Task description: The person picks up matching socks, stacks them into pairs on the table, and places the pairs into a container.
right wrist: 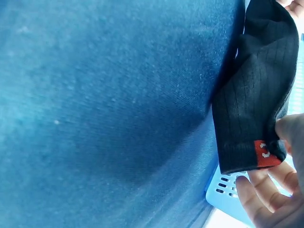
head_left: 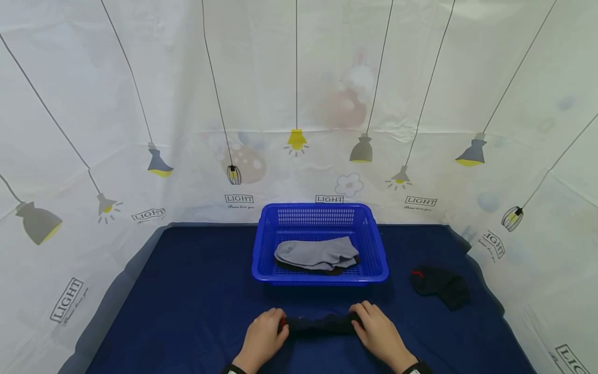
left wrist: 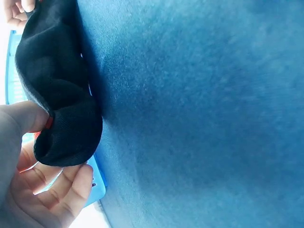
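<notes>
The step in hand seemed to be straightening a dark sock [head_left: 320,326], held crosswise in front of the blue basket [head_left: 320,279]. The left hand [head_left: 263,332] had its grip pinching one end; the right hand's [head_left: 379,332] pinched the cuff beside a red label [right wrist: 267,154]. The next move probably called for an even pull. The basket's near edge limited forward room; the tabletop [head_left: 187,296] lay open leftward, while a second dark sock [head_left: 439,285] sat rightward, well apart.
</notes>
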Action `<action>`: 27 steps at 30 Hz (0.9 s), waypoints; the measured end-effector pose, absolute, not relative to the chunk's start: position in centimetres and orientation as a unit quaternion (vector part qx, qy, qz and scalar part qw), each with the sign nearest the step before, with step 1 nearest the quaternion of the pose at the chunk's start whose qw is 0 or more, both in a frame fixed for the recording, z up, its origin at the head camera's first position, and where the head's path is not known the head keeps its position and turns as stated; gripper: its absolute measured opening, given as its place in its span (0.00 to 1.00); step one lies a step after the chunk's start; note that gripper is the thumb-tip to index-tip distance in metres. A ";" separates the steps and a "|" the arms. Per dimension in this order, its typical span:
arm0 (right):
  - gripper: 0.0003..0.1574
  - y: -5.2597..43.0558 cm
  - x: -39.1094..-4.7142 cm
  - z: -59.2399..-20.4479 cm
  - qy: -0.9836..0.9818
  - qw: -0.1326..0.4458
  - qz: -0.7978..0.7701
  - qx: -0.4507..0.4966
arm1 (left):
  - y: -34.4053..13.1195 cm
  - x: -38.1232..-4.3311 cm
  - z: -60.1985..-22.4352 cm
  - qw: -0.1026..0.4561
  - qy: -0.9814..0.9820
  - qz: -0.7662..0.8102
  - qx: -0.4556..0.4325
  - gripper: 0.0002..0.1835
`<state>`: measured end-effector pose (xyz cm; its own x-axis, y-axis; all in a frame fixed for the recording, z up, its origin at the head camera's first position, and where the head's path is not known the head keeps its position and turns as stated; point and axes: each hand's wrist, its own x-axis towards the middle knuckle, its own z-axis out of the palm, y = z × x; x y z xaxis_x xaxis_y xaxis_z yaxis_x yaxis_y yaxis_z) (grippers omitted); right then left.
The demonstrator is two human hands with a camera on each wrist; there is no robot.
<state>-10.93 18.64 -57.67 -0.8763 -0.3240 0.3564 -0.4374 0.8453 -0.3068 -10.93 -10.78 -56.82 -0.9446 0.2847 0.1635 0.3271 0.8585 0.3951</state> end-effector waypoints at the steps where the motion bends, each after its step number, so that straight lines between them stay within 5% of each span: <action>1: 0.17 18.6 -11.1 -57.7 -0.949 0.151 0.192 0.200 | -10.7 -11.1 -56.9 0.054 -0.963 -0.213 -0.159 0.06; 27: 0.20 18.4 -14.0 -59.5 -0.947 0.191 0.159 0.201 | -10.9 -14.4 -59.2 0.126 -0.966 -0.202 -0.099 0.10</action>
